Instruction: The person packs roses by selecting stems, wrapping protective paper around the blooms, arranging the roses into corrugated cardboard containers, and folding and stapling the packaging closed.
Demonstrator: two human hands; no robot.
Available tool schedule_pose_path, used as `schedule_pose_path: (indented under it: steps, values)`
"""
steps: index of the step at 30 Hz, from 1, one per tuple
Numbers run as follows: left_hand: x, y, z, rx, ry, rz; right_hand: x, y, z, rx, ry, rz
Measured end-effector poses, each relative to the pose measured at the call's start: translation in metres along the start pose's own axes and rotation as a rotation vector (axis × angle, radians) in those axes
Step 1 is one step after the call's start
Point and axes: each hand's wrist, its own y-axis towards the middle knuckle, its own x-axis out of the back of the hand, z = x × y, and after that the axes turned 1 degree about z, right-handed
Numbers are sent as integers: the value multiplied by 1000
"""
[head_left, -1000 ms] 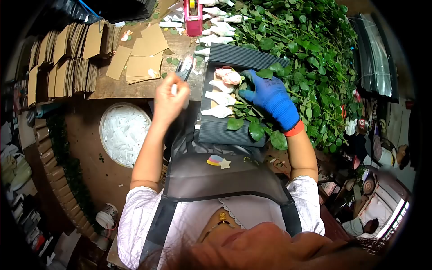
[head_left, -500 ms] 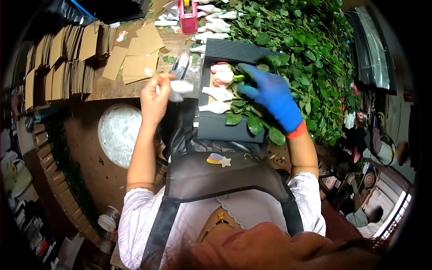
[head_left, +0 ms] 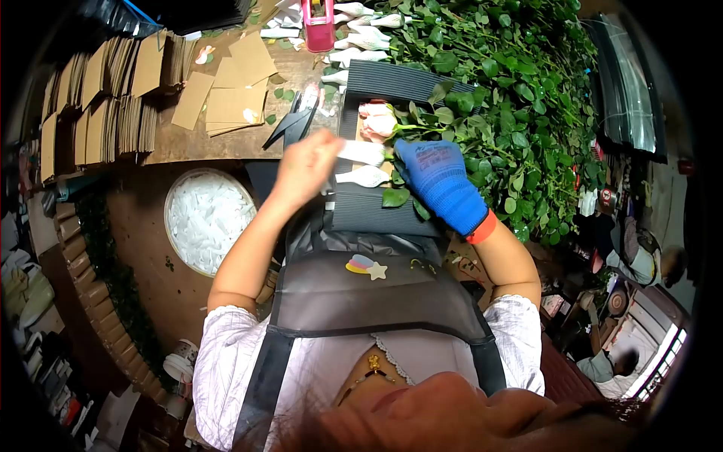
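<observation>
My bare left hand has its fingers pinched on the tip of a white sleeve covering a rosebud. My right hand, in a blue glove with a red cuff, is closed round the stem just behind that bud; its fingertips are partly hidden. Just beyond lies a bare pale pink rose. A second white-sleeved bud lies on the near side. These flowers rest on black corrugated sheet, with cardboard showing beneath them.
Black scissors and cardboard pieces lie on the wooden table. A pink tape dispenser stands at the back, beside several sleeved buds. Leafy stems are heaped right. Below left is a round tub of white scraps.
My left hand has moved right to the sleeved bud, and the white piece blurred beside it is gone from there. My right hand has shifted nearer and closed at the stem.
</observation>
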Motion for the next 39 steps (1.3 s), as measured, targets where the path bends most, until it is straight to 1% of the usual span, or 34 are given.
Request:
schedule_pose_path:
  steps: [1, 3, 4, 5, 6, 7, 9, 10, 11, 13, 14, 18, 21, 22, 25, 27, 29, 30, 31, 32, 34, 35, 37, 39]
  values:
    - [10, 0, 1, 57, -77, -97, -2, -1, -3, 7, 14, -11]
    - [44, -6, -7, 26, -302, -189, -1, -9, -10, 37, 77, -47]
    - [46, -8, -1, -117, -233, -187, 8, -17, -14, 66, 124, -72]
    - [45, -18, 5, -112, -248, -76, 19, -23, -15, 98, 173, -94]
    - [45, -22, 2, -28, -76, 35, 36, -28, -11, 51, 186, -71]
    - [43, -24, -2, 55, 95, 144, 34, -26, -11, 110, 190, -41]
    - [27, -19, -18, -32, 167, 263, 29, -23, -11, 222, 201, 22]
    - [24, -13, -34, 30, 135, 415, 23, -21, -7, 236, 97, 91]
    - [21, -4, -30, 53, 130, 550, 20, -16, -5, 206, 87, 144]
    - [22, 6, -36, 97, 230, 611, 18, -8, 1, 143, 64, 258]
    - [19, 3, -32, 29, 217, 512, 22, -8, 4, 156, 16, 232]
    - [16, -4, -31, 38, 253, 583, 18, -7, 12, 147, -73, 241]
    - [9, -8, -16, 74, 8, 479, 21, -2, 11, 174, -76, 275]
    - [7, -12, -16, 35, 6, 391, 21, -1, 11, 194, -80, 288]
    - [31, -29, -3, 209, -237, 111, 29, 2, 8, 233, -115, 359]
    - [89, -47, 13, 290, -18, -83, 34, 5, 8, 276, -133, 399]
    - [141, -75, 38, 427, 607, -144, 37, 10, 7, 345, -145, 417]
    - [160, -94, 56, 458, 948, -126, 41, 13, 9, 371, -135, 435]
    - [165, -103, 57, 478, 1290, -102, 42, 16, 12, 386, -166, 468]
    - [163, -106, 58, 687, 1415, -78, 43, 20, 16, 400, -198, 502]
    - [145, -96, 75, 275, 1145, -208, 39, 28, 19, 424, -273, 568]
    - [134, -87, 84, 74, 996, -263, 38, 30, 20, 435, -270, 562]
    - [68, -46, 30, 16, 457, -206, 38, 30, 19, 450, -268, 547]
    - [20, -13, -4, -117, 123, 49, 32, 26, 13, 476, -214, 446]
